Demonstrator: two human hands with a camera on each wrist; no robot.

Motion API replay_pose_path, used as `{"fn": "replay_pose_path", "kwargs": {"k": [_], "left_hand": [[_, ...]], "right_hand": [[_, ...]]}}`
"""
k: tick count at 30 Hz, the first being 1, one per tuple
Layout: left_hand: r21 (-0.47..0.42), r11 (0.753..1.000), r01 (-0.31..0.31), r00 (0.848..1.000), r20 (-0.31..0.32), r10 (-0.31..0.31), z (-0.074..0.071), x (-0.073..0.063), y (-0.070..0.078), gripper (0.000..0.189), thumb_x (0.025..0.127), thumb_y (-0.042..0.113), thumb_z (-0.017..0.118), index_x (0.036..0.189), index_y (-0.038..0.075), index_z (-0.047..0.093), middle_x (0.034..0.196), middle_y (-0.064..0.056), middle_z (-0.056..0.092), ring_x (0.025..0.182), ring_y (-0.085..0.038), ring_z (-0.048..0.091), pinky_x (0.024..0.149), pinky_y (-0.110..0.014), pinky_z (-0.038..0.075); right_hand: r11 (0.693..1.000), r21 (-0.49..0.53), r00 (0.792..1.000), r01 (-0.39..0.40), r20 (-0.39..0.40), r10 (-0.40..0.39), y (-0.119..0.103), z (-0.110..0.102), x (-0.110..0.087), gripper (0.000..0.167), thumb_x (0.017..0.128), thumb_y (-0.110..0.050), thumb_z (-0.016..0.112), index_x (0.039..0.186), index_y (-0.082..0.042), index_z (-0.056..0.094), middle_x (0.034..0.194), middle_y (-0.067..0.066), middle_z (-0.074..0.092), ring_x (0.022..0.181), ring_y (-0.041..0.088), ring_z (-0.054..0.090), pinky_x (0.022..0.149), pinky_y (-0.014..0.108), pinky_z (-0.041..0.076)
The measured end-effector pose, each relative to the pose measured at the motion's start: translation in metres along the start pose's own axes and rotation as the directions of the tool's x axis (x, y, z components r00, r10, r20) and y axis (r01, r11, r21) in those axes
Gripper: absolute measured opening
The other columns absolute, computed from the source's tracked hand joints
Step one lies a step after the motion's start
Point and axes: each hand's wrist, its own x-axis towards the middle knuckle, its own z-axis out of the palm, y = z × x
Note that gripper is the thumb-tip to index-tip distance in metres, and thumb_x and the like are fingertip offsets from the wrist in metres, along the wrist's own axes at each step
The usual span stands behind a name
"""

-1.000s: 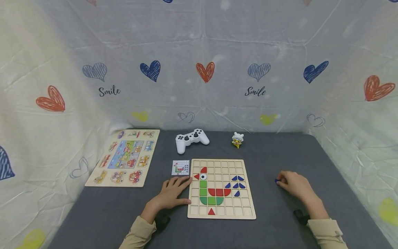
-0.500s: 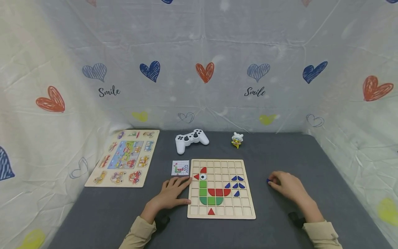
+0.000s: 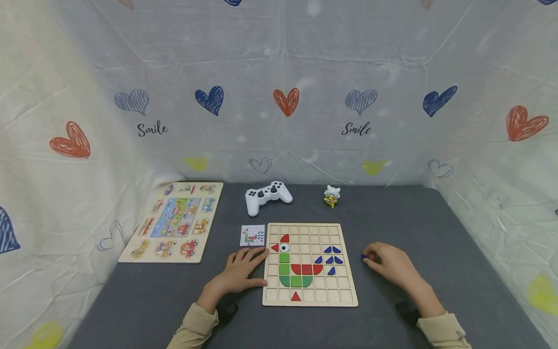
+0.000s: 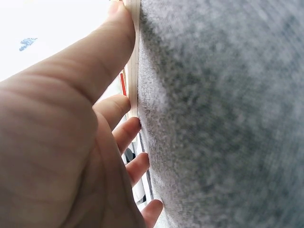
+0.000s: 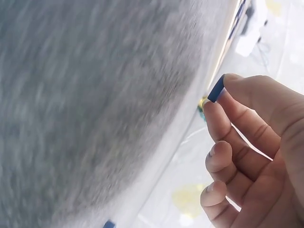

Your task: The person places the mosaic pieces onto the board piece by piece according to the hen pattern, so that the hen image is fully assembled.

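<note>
A wooden grid board [image 3: 331, 294] lies in the middle of the table, with red, green and blue flat pieces forming a bird shape in its squares. My left hand [image 3: 239, 272] rests at the board's left edge, fingers spread, thumb and fingertips touching the rim. To the right of the board, my right hand [image 3: 391, 264] pinches a small blue puzzle piece [image 5: 216, 89] between thumb and fingertips. In the head view only a bit of that piece shows at the fingertips. A red triangle [image 3: 296, 296] sits alone in the bottom row.
A small pattern card [image 3: 252, 235] lies at the board's upper left. Behind are a white game controller [image 3: 269, 196] and a small figurine [image 3: 332, 196]. A picture puzzle board [image 3: 174, 223] lies at the left. Another blue piece [image 5: 109, 223] shows low in the right wrist view.
My right hand has moved left toward the board, carrying the blue puzzle piece. The left hand stays at the board's edge.
</note>
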Motion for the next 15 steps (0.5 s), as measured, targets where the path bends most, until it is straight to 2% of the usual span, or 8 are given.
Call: {"fn": "replay_pose_path", "kwargs": {"k": [15], "left_hand": [[-0.007,1.000,0.003,1.000,0.002,-0.003,0.000,0.000,0.000,0.080,0.082,0.055,0.059,0.147,0.021,0.028,0.148,-0.004,0.029,0.132,-0.035,0.023,0.100,-0.061,0.018]], "right_hand": [[0.998,0.041,0.996,0.055,0.068,-0.058,-0.033,0.010,0.000,0.011,0.078,-0.025,0.074,0.085,-0.020,0.068,0.071,-0.016,0.053,0.062,0.000,0.047,0.056,0.023,0.040]]}}
